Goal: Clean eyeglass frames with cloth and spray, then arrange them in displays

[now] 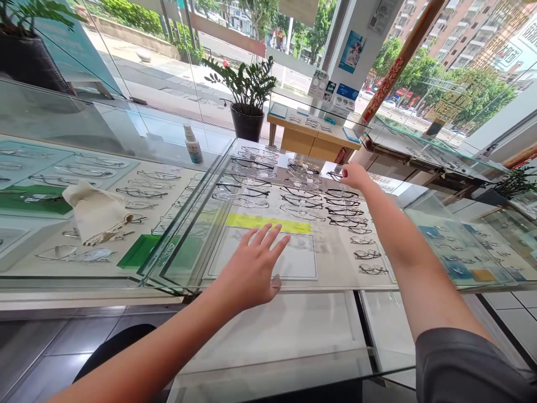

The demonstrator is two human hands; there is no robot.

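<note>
My right hand (356, 174) reaches to the far side of the glass display counter (331, 263), its fingers pinched at a dark-framed pair of eyeglasses (334, 176). My left hand (262, 266) is spread open over the near part of the counter, above a white panel with a yellow strip (268, 222); whether it touches the glass I cannot tell. Between the hands and beyond them, several eyeglasses lie in columns, among them a dark stack (344, 211) below my right hand and a middle group (301, 196).
On the adjoining left counter are a crumpled beige cloth (94, 211) and a spray bottle (193, 144). A raised glass edge (191, 210) runs between the counters. A potted plant (248, 120) stands behind, near the window. More showcases (457, 246) stretch off to the right.
</note>
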